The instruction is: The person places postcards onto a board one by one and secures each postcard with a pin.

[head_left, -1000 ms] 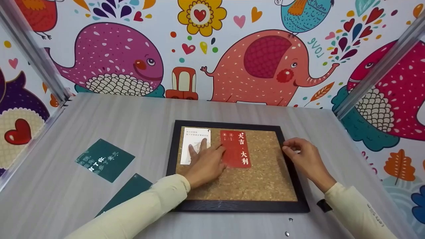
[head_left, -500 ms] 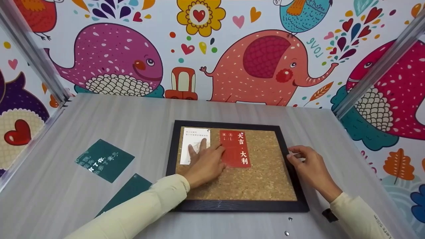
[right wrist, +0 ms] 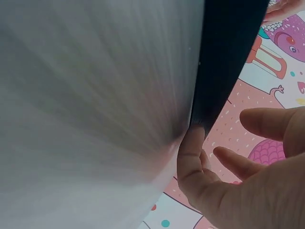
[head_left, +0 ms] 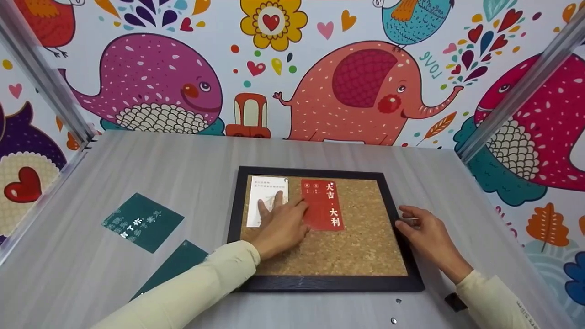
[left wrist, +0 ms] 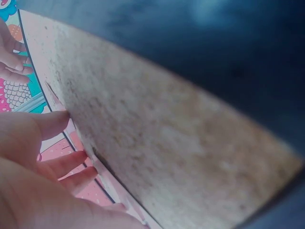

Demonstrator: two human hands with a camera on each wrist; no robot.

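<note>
A black-framed cork board (head_left: 365, 256) lies on the table, with a white card (head_left: 256, 201) and a red card (head_left: 322, 205) with white lettering on its upper half. My left hand (head_left: 283, 228) rests across the lower parts of both cards, fingers spread. Seen from the left wrist, its fingertips (left wrist: 59, 121) reach to the cards over the cork. My right hand (head_left: 429, 237) is at the frame's right edge. In the right wrist view one digit (right wrist: 190, 150) meets the black frame (right wrist: 214, 62), while the others stand apart from it.
Two dark green cards, one with white lettering (head_left: 142, 222) and one partly under the left sleeve (head_left: 176, 267), lie left of the board. Two small metal pins (head_left: 398, 301) sit near the front. A small black object (head_left: 454, 301) is by the right sleeve. A patterned wall stands behind.
My right hand has moved down and slightly outward along the frame's right side, away from its upper part. The left hand stays on the cards.
</note>
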